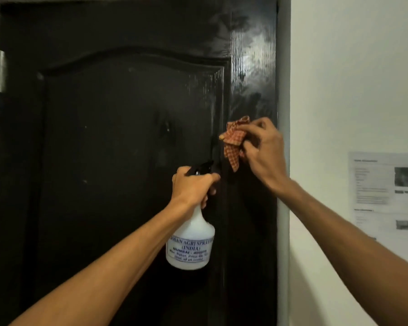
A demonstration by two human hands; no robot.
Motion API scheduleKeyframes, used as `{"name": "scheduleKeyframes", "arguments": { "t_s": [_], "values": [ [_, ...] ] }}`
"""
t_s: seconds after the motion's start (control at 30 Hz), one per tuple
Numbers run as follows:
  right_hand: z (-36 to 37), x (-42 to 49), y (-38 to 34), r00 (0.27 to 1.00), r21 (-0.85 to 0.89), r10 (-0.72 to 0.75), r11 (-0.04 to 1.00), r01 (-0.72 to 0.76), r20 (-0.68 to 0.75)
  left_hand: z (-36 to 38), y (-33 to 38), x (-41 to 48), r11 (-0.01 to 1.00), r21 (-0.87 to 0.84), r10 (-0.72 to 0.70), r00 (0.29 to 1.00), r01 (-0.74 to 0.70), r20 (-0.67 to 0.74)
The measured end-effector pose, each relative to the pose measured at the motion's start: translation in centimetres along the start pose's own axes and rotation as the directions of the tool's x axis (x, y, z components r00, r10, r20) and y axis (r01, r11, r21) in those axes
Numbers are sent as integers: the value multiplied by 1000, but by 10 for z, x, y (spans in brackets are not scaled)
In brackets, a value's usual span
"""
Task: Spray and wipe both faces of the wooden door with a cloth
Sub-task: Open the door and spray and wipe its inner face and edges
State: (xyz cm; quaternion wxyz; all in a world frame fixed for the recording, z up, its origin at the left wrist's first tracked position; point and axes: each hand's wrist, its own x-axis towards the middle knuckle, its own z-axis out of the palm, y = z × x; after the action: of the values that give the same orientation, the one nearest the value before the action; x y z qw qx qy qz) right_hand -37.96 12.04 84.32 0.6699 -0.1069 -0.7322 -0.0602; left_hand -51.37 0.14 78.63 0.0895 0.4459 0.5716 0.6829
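A dark, glossy wooden door [118, 137] with a raised arched panel fills the left and middle of the head view. My left hand [193, 187] grips the black trigger head of a white spray bottle [191, 241], which hangs upright in front of the door with its nozzle toward the wood. My right hand [262, 151] holds a bunched orange checked cloth [233, 144] against the door's right stile, about level with the bottle's nozzle. The stile above the cloth shines with streaks.
A grey door frame [283, 90] runs down the door's right edge. Beyond it is a white wall [351, 78] with a printed paper sheet [386, 189] stuck at hand height. A strip of pale wall shows at the far left.
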Motion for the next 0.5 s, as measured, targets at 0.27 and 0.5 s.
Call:
{"name": "scheduleKeyframes", "arguments": {
  "t_s": [0.27, 0.5],
  "values": [
    [5, 114, -11, 997, -166, -75, 983, 79, 31, -16, 65, 52, 999, -2, 32, 999, -32, 4],
    [14, 179, -39, 973, -275, -232, 935, 225, 5, -16, 97, 80, 997, -33, 70, 997, -69, 19]
  ]
}}
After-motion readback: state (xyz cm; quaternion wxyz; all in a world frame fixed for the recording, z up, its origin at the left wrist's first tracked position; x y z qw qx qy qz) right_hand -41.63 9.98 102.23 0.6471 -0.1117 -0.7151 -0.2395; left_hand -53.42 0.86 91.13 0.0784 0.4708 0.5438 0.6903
